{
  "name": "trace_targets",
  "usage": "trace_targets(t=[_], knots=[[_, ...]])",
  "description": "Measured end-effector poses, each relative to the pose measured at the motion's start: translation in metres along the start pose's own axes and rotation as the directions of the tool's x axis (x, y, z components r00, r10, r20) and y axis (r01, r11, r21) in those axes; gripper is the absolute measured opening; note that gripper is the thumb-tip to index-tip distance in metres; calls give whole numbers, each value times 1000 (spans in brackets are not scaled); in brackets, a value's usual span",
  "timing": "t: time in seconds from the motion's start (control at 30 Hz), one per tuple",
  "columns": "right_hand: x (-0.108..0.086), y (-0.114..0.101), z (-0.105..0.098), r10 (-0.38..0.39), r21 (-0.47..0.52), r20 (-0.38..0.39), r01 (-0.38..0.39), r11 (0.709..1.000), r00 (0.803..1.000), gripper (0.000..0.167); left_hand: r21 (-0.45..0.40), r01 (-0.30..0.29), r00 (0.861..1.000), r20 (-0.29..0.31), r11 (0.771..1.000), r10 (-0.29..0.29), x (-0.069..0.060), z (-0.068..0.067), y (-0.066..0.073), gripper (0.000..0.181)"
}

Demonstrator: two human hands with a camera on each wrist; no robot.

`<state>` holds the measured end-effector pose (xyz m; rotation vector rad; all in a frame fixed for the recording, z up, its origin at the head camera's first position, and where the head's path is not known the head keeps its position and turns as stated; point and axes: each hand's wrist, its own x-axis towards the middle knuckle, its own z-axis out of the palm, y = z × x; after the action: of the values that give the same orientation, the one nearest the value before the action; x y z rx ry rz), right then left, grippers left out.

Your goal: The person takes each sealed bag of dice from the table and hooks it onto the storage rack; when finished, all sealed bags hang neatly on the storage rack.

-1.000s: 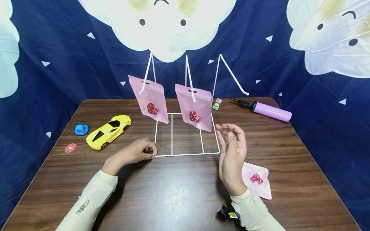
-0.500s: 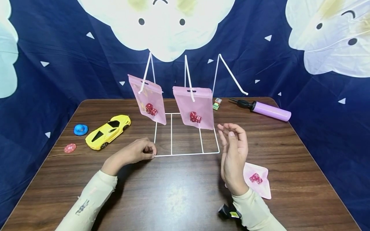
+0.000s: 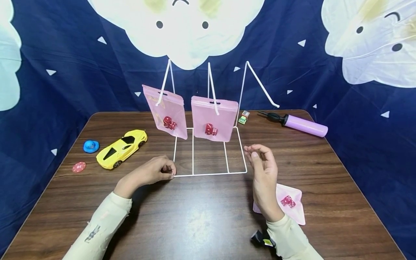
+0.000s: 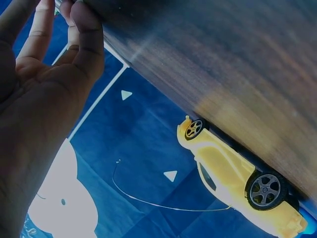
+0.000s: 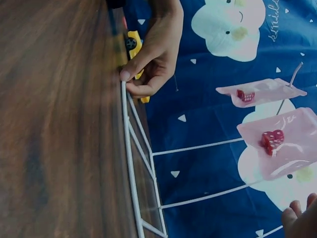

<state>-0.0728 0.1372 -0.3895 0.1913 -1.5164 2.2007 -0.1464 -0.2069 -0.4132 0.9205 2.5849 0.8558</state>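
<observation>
A white wire display rack (image 3: 211,174) with three upright hooks stands on the table. My left hand (image 3: 152,170) pinches its front left corner between thumb and fingers; the right wrist view shows this left hand (image 5: 157,59) on the rack's end too. One pink zip bag (image 3: 172,110) with red dice hangs on the left hook, and another pink bag (image 3: 219,115) with red dice on the middle hook. Nothing hangs on the right hook (image 3: 261,83). My right hand (image 3: 264,180), fingers loosely bent, holds nothing beside the rack's right side. It partly covers a third pink bag (image 3: 297,207) lying flat with dice.
At the left are a yellow toy car (image 3: 121,150), a blue rubber duck (image 3: 91,146) and a red chip (image 3: 79,167). Behind the rack lies a small green toy (image 3: 243,117). A purple hand pump (image 3: 305,125) lies at the back right. Blue cloth hangs behind the table.
The bag on the middle hook has swung left and turned to face forward. My right hand has drawn back slightly from it. My left hand has stayed on the rack corner.
</observation>
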Motion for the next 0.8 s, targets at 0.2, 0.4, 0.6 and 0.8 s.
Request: trace_targets(t=[0.2, 0.4, 0.6, 0.8], knots=[[-1, 1, -9, 64, -104, 24, -61, 993, 998, 19, -4, 1, 1000, -1, 1000, -1, -1, 0, 0, 15], [0, 3, -14, 71, -130, 74, -61, 990, 995, 22, 2, 5, 1000, -1, 1000, -5, -1, -1, -1, 15], [0, 6, -25, 115, -171, 60, -103, 980, 992, 16, 14, -7, 1000, -1, 1000, 7, -1, -1, 0, 15], [4, 7, -36, 154, -234, 76, -133, 963, 985, 20, 7, -11, 1000, -1, 1000, 11, 0, -1, 0, 15]])
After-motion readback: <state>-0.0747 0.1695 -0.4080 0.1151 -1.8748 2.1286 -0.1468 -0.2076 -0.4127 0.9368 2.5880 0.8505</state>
